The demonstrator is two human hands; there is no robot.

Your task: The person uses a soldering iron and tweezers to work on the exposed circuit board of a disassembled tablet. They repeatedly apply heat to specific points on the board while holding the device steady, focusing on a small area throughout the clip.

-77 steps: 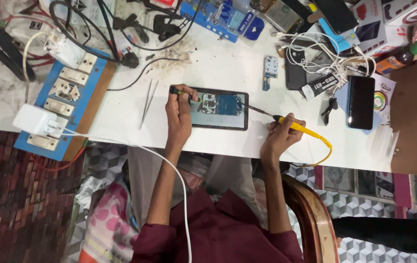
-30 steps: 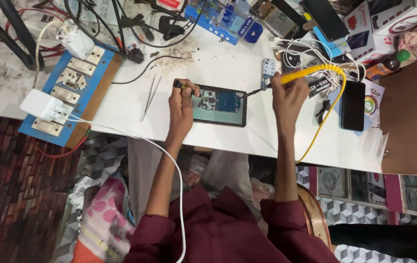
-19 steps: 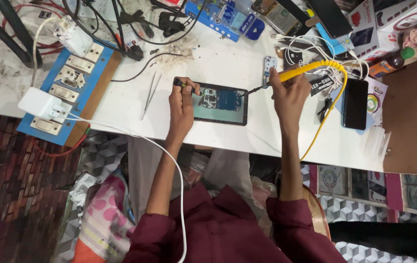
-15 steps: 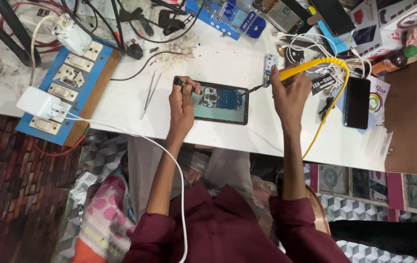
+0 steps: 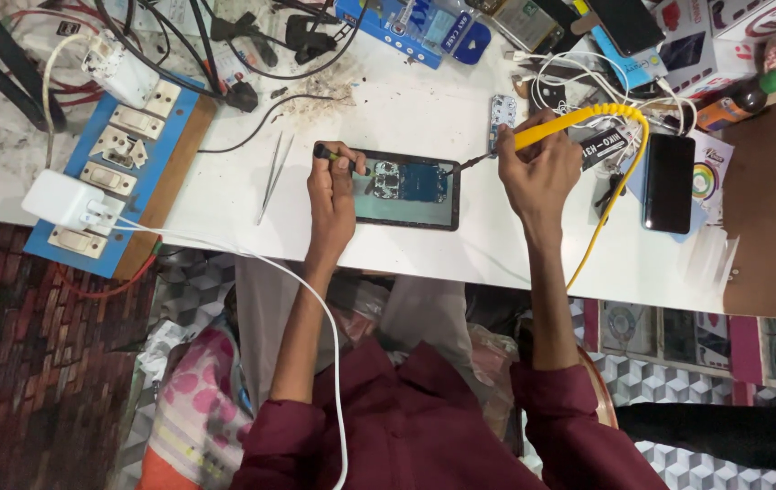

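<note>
In the middle of the frame, an opened dark smartphone with its back cover off point(image 5: 406, 188) lies flat on the white worktable point(image 5: 224, 195), its circuit board showing toward the left half. The left hand point(image 5: 331, 195) rests on the phone's left end, fingers curled together and pinching a small dark-handled tool point(image 5: 338, 156) against the upper left corner of the phone. The right hand point(image 5: 540, 168), right of centre, wraps its fingers around a yellow-handled soldering iron point(image 5: 556, 127), whose dark tip points left and meets the phone's upper right edge. Its yellow cord point(image 5: 619, 181) loops up over the hand and drops off the table's lower edge.

Compared with the earliest picture, the right hand has lifted from the lower right of the phone, where the iron lay low and pointed at the phone's side, to a higher position with the cord arched above it. Over the last second the pose has hardly shifted, so the tip is now settled at the phone's edge. The left hand has stayed on the phone's left end throughout.

A pair of metal tweezers point(image 5: 272, 177) lies just left of the left hand. A blue wooden switchboard with white sockets point(image 5: 120, 172) sits at the left of the frame. A second black phone point(image 5: 669, 183) lies at the right, apart from the hands.
</note>
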